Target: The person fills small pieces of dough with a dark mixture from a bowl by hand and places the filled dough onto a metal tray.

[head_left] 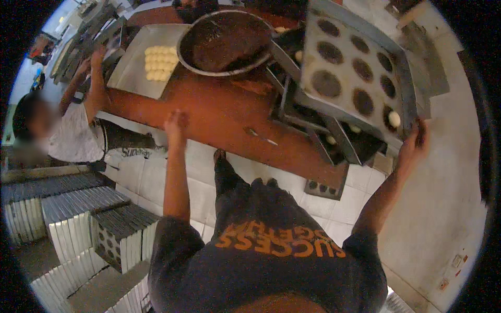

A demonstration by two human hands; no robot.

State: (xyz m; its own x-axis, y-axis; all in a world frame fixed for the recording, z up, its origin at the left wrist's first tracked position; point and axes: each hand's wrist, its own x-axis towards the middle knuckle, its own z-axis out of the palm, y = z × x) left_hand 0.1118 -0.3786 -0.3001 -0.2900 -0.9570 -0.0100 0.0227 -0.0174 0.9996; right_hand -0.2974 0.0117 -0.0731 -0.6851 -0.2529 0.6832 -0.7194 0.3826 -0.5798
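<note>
My right hand grips the lower right edge of a metal tray with round dark wells; a pale dough ball sits in its lower right well. This tray rests tilted on other well trays, where more pale pieces show. My left hand is over the brown tabletop, fingers loosely bent and holding nothing. Beyond it lie a flat metal sheet with rows of yellow dough balls and a large steel bowl of dark brown mixture. A small utensil lies nearby.
A co-worker is at the left end of the table, both arms raised. Stacks of metal trays stand low at left, others behind the co-worker. A dark shape is at the far edge; a wall rises at right.
</note>
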